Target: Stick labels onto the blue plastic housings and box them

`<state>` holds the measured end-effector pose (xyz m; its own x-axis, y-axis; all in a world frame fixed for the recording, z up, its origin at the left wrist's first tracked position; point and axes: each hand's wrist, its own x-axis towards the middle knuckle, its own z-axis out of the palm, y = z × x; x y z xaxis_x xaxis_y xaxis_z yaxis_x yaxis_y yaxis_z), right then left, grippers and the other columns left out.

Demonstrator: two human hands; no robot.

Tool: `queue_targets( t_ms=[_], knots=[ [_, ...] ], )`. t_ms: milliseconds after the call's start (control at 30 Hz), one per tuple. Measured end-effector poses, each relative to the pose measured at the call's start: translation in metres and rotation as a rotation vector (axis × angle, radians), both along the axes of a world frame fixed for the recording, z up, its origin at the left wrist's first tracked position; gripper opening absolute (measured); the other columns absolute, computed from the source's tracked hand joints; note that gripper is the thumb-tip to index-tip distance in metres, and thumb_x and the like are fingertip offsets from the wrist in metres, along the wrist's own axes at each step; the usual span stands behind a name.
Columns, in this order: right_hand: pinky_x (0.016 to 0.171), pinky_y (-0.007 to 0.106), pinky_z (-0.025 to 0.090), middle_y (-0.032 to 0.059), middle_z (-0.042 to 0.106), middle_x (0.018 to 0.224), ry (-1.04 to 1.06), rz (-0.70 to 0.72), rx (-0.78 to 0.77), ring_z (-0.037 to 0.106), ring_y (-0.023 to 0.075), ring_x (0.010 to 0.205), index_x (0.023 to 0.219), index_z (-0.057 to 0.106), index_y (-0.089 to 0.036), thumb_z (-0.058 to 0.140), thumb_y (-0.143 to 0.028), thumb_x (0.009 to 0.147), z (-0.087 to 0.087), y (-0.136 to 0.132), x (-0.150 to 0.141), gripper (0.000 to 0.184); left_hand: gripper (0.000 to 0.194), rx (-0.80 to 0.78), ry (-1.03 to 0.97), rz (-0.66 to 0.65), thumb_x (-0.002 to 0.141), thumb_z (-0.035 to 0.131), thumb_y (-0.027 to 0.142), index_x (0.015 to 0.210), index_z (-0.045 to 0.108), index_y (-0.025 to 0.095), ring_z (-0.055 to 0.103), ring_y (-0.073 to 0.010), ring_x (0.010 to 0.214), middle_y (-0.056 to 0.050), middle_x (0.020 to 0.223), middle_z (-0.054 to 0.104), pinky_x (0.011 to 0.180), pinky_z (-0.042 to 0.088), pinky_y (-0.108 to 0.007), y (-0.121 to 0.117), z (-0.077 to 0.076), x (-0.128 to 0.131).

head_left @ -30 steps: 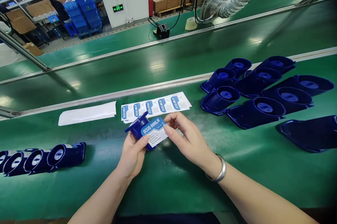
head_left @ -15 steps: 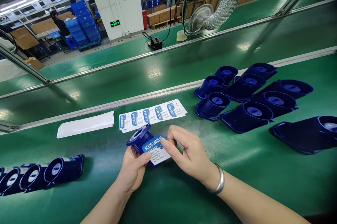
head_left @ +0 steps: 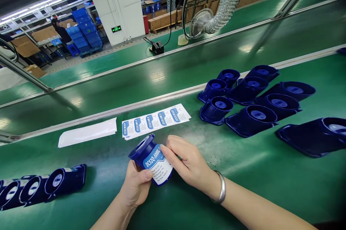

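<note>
My left hand (head_left: 137, 179) is wrapped round a dark blue plastic pump housing (head_left: 142, 150), its thumb pressing the lower left edge of a label. That blue-and-white label (head_left: 159, 167), printed "DC52Q-5000L", lies against the curved side of the housing. My right hand (head_left: 186, 156), with a metal bangle at the wrist, pinches the label's upper right edge between thumb and forefinger. Behind the hands lies a sheet of similar labels (head_left: 156, 122), with blank white backing paper (head_left: 88, 132) to its left.
Several blue housings (head_left: 251, 113) stand on the green bench at right, and more, with labels, form a row (head_left: 56, 181) at far left. A metal rail (head_left: 121, 63) crosses behind. A flexible duct (head_left: 227, 5) hangs at the back; two people are in the distance.
The label, which stood off the housing as a flat piece, now curves against its side. My right hand has shifted slightly left, and the housing has turned a little, showing more of its body.
</note>
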<state>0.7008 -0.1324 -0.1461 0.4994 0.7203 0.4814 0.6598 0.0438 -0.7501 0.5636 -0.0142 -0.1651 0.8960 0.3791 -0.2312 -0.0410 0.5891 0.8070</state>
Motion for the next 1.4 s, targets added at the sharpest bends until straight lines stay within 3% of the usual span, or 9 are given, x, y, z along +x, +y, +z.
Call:
queue_targets(
  t_ms=[267,533,633,800,933,1100,1267,1333,1400],
  knots=[
    [0.065,0.012,0.031,0.0012,0.041,0.067,0.371,0.057,-0.01,0.036,-0.0037,0.067,0.063,0.04,-0.008,0.04,-0.043,0.098,-0.008,0.004,-0.009,0.05,0.077,0.013,0.0,0.013,0.061,0.093,0.04,0.13,0.066,0.018,0.07,-0.0339,0.107,-0.013,0.106,0.074,0.103,0.052,-0.047,0.003,-0.002,-0.003],
    [0.068,0.01,0.043,-0.0012,0.048,0.086,0.832,0.023,-0.076,0.043,-0.0039,0.072,0.101,0.044,-0.014,0.043,-0.069,0.089,-0.024,0.016,-0.015,0.056,0.062,-0.037,-0.028,0.056,0.067,0.091,0.043,0.121,0.072,0.019,0.068,-0.0315,0.111,-0.013,0.113,0.073,0.102,0.052,-0.044,0.009,-0.01,-0.004],
    [0.071,0.01,0.046,-0.0007,0.051,0.087,0.908,-0.01,-0.03,0.048,-0.0027,0.074,0.108,0.045,-0.015,0.038,-0.071,0.09,-0.027,0.018,-0.011,0.059,0.044,-0.181,-0.028,0.013,0.085,0.077,0.047,0.117,0.074,0.018,0.069,-0.0258,0.106,-0.013,0.119,0.071,0.094,0.056,-0.038,0.011,-0.004,0.001],
    [0.089,0.01,0.05,0.0026,0.058,0.111,0.832,-0.135,0.042,0.054,-0.002,0.095,0.117,0.052,-0.019,0.04,-0.069,0.091,-0.028,0.015,0.001,0.059,0.055,-0.433,-0.03,-0.115,0.095,0.062,0.051,0.124,0.071,0.006,0.07,-0.0227,0.095,-0.019,0.112,0.07,0.082,0.058,-0.031,0.005,0.012,0.008],
    [0.103,0.013,0.052,0.0027,0.055,0.137,0.859,0.014,0.031,0.056,0.001,0.122,0.133,0.05,-0.025,0.04,-0.069,0.091,-0.024,0.012,0.002,0.062,0.06,-0.507,-0.017,-0.186,0.095,0.06,0.054,0.124,0.07,0.002,0.069,-0.0212,0.088,-0.02,0.106,0.069,0.077,0.058,-0.029,0.003,0.014,0.009],
    [0.123,0.023,0.046,0.0035,0.053,0.144,0.916,0.19,0.007,0.056,0.0056,0.134,0.142,0.048,-0.027,0.04,-0.07,0.09,-0.025,0.01,0.003,0.068,0.063,-0.572,-0.011,-0.321,0.094,0.06,0.057,0.118,0.071,0.0,0.07,-0.0202,0.085,-0.02,0.105,0.068,0.074,0.058,-0.027,0.003,0.009,0.009],
    [0.105,0.018,0.057,0.0056,0.058,0.137,1.023,0.317,0.03,0.063,0.0065,0.124,0.138,0.05,-0.024,0.039,-0.067,0.092,-0.027,0.008,0.003,0.063,0.062,-0.524,-0.049,-0.372,0.098,0.052,0.058,0.12,0.07,0.002,0.071,-0.0202,0.084,-0.021,0.105,0.069,0.072,0.057,-0.026,-0.001,0.007,0.009],
    [0.078,0.011,0.057,0.0068,0.059,0.134,1.062,0.305,0.026,0.066,0.0055,0.113,0.136,0.048,-0.023,0.04,-0.066,0.092,-0.028,0.008,0.002,0.062,0.065,-0.485,-0.048,-0.374,0.1,0.046,0.06,0.122,0.07,0.003,0.07,-0.02,0.082,-0.022,0.106,0.069,0.071,0.057,-0.027,-0.003,0.007,0.01],
    [0.054,0.007,0.044,0.0079,0.058,0.133,1.058,0.28,0.011,0.066,0.0056,0.104,0.137,0.045,-0.024,0.041,-0.067,0.09,-0.03,0.007,0.002,0.064,0.068,-0.441,-0.023,-0.344,0.101,0.042,0.062,0.121,0.069,0.003,0.07,-0.0204,0.08,-0.023,0.107,0.069,0.07,0.057,-0.029,-0.003,0.006,0.011]
  ],
)
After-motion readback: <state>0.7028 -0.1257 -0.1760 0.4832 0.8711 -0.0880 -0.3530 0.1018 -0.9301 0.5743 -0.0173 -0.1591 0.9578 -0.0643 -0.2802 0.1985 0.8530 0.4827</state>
